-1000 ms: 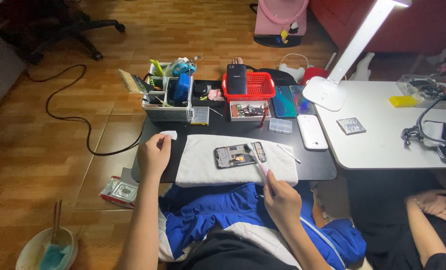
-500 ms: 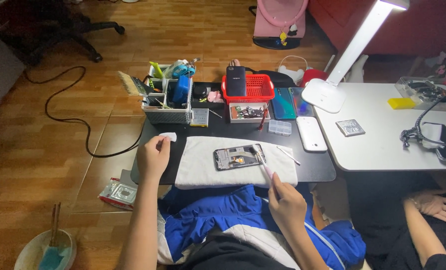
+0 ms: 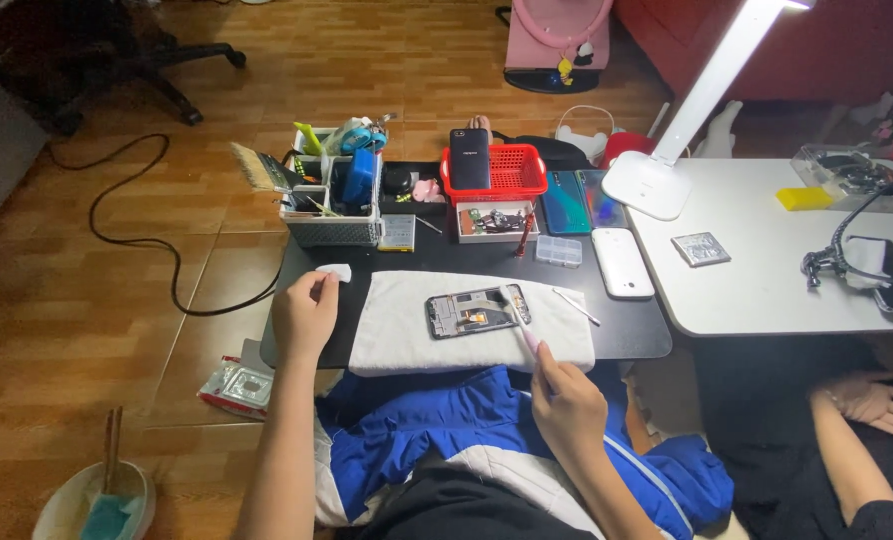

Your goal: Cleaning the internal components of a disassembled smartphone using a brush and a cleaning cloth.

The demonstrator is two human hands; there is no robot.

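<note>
Right hand (image 3: 567, 400) pinches a pink-handled brush (image 3: 520, 325), bristles on the opened black phone frame (image 3: 478, 311), which lies left-right just beyond; left hand (image 3: 307, 312) pinches a small white pad (image 3: 335, 272).

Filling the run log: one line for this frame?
left hand: holds white pad | right hand: pink brush on opened phone | phone on white towel

left hand (image 3: 305, 315) pinched, right hand (image 3: 568, 402) closed (both forearms extended)

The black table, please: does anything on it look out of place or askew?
Nothing stands out. The opened phone lies slightly tilted on the white towel, and a paintbrush juts sideways from the organiser.
</note>
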